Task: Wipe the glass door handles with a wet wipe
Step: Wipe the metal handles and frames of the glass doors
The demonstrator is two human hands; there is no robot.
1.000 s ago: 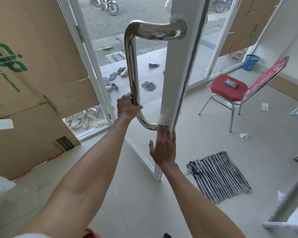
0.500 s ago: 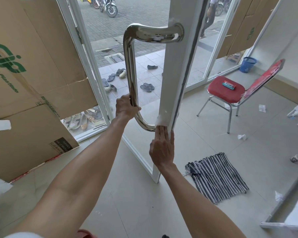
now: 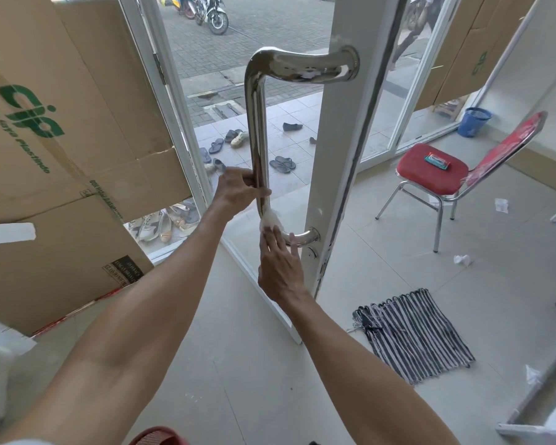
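Note:
A polished steel door handle (image 3: 256,123) is fixed to the white frame of the glass door (image 3: 341,155). My left hand (image 3: 238,191) grips its upright bar just above the lower bend. My right hand (image 3: 281,268) reaches up from below, and its straight fingers press a white wet wipe (image 3: 270,220) against the lower bend, left of the bottom mount. Part of the wipe is hidden under my fingers.
Large cardboard sheets (image 3: 61,155) lean at the left. A red chair (image 3: 437,178) stands to the right of the door, with a striped mat (image 3: 411,335) on the tiles in front of it. Paper scraps lie on the floor. Sandals lie outside (image 3: 281,163).
My right hand has slid the wipe leftward from the door frame by the bottom mount onto the handle's lower bend. My left hand keeps its grip on the bar.

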